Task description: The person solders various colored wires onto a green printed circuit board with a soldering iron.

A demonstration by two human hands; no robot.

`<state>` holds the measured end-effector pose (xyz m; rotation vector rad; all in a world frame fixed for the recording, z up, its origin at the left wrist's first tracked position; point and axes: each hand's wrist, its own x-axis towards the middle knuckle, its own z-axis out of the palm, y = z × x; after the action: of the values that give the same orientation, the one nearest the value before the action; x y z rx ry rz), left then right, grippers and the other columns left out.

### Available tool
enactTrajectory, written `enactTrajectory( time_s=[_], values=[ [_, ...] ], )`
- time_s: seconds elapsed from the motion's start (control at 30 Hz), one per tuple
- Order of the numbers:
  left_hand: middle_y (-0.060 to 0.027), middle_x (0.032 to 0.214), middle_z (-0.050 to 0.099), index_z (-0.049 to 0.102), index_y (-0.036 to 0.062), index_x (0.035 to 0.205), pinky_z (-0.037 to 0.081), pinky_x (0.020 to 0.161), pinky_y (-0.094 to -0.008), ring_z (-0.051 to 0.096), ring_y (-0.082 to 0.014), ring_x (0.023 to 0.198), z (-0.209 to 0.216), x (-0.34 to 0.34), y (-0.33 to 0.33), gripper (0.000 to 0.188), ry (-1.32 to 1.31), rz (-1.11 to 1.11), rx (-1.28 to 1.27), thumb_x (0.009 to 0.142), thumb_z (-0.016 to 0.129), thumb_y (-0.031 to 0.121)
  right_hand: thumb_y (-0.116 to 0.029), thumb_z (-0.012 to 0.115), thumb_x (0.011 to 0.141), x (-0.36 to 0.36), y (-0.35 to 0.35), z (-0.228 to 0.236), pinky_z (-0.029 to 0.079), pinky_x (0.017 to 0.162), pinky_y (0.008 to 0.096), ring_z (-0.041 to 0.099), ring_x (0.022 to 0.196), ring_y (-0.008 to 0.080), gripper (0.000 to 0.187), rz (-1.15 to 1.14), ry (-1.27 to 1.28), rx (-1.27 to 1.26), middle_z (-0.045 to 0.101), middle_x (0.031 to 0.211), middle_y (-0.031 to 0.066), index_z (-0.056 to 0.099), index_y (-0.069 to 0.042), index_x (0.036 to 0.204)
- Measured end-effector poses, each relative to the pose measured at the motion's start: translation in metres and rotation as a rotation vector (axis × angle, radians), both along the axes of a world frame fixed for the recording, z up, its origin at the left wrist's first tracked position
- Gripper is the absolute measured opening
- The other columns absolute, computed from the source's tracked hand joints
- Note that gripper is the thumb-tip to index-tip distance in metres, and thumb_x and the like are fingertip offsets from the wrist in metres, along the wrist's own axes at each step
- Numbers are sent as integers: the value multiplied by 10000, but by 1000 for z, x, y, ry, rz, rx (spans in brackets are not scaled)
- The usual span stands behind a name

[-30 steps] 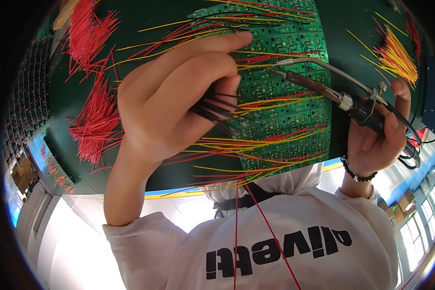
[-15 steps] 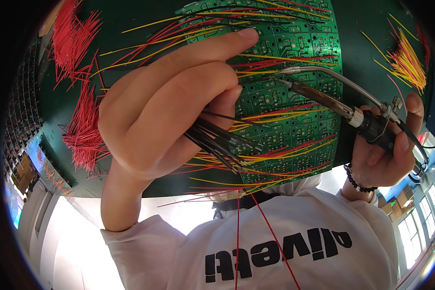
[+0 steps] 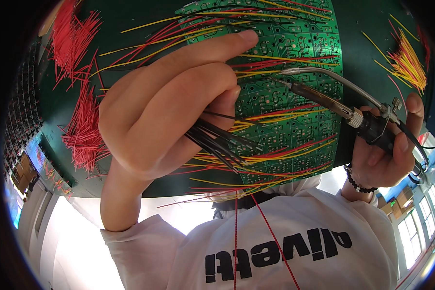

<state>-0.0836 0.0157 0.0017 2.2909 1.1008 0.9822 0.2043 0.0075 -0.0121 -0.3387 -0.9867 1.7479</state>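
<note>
My left hand (image 3: 164, 106) is closed round a bunch of black wires (image 3: 222, 142), whose ends fan out below the fingers. Its index finger stretches over a green circuit board panel (image 3: 270, 99); the bent fingers hide whether a single wire is pinched at their tips. In my right hand (image 3: 384, 157) is a soldering iron (image 3: 343, 108) with a curved metal feed tube (image 3: 319, 70) clamped to it. The iron's tip and the tube's end meet the board close to the ends of yellow wires (image 3: 258, 73), just right of my left fingers. Red, yellow and black wires lie in rows across the panel.
Heaps of red wires (image 3: 84, 130) lie on the dark green work surface (image 3: 130, 186) at left. A bundle of yellow and red wires (image 3: 407, 63) sits at the far right. A black cable (image 3: 415, 140) trails from the iron past my right hand.
</note>
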Motion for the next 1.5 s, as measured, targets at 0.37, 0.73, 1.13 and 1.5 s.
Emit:
enactTrajectory(
  time_s=[0.37,0.73,1.13,1.5],
  values=[
    [-229,907,628,541,-45,793,488,619,-212,634,-201,709,1,-1,0,120,66,10,27,711,628,-53,-222,435,816,5,-5,1,427,877,416,618,815,290,585,-74,-92,-51,572,935,308,155,21,1268],
    [-215,902,633,547,-35,770,481,604,-205,627,-190,692,2,1,0,109,28,20,16,693,616,-71,-204,415,820,-12,-9,13,416,906,404,606,635,177,559,-288,-291,-106,427,431,1,175,74,1241],
    [-215,905,633,548,-35,773,474,584,-192,625,-182,693,1,0,0,121,76,23,28,687,625,-71,-189,404,820,-17,-12,20,425,901,391,535,469,107,527,-386,-499,-163,342,367,-34,188,85,1215],
    [-213,905,634,547,-37,777,473,585,-191,623,-181,689,1,2,0,116,45,23,38,695,622,-69,-196,411,817,-20,-10,21,414,913,388,561,501,124,540,-397,-481,-138,336,363,-33,189,81,1224]
  ],
)
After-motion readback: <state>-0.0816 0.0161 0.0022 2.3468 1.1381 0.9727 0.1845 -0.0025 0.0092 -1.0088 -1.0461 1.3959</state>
